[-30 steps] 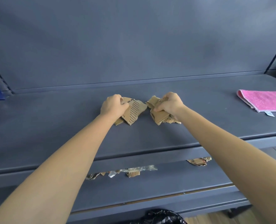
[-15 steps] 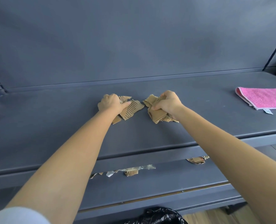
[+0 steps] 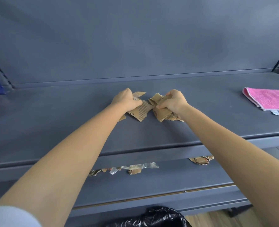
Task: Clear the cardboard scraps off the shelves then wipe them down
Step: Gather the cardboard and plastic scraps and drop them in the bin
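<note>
Gathering: left hand [image 3: 127, 99] and right hand [image 3: 173, 101] each clutch cardboard scraps [image 3: 139, 111] mid-depth on the upper shelf [image 3: 53, 120]. Loose fragments may slip from either bunched grip, falling past the front edge.

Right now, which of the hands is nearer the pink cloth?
Right. The right hand grips cardboard scraps mid-shelf, with the pink cloth off to its right; the left hand is farther left, on other scraps.
</note>
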Action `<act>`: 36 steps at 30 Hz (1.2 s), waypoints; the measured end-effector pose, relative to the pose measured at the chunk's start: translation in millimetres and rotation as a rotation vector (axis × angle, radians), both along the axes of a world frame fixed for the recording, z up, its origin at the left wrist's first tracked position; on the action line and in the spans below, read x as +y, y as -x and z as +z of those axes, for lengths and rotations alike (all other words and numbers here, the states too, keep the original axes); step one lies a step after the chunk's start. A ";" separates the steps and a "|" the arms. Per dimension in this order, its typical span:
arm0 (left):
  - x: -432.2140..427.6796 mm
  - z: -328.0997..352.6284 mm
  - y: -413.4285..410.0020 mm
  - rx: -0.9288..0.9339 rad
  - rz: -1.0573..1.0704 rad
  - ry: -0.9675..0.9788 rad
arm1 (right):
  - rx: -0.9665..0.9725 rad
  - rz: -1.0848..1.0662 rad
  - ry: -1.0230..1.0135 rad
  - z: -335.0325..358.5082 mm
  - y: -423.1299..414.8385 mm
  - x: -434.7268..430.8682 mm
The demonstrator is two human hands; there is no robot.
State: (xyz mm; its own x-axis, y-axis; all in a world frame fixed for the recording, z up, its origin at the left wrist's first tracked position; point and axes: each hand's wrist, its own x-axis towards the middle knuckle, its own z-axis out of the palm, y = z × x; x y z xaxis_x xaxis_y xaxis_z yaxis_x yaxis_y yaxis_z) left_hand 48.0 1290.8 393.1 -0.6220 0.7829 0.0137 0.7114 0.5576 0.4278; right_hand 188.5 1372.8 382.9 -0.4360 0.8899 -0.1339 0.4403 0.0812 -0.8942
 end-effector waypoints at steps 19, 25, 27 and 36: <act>-9.3 -5.0 -25.2 -0.127 0.076 0.088 | -0.013 -0.003 -0.036 1.4 -3.7 -4.8; -17.8 7.3 -15.4 -0.292 0.109 -0.093 | -0.024 -0.007 -0.021 4.7 -4.2 -9.2; -27.8 14.1 -5.3 -0.332 0.092 -0.108 | -0.025 -0.003 -0.015 5.9 -4.4 -10.9; -54.0 5.9 -3.4 -0.088 0.122 0.064 | -0.033 -0.021 -0.028 8.0 -3.8 -15.8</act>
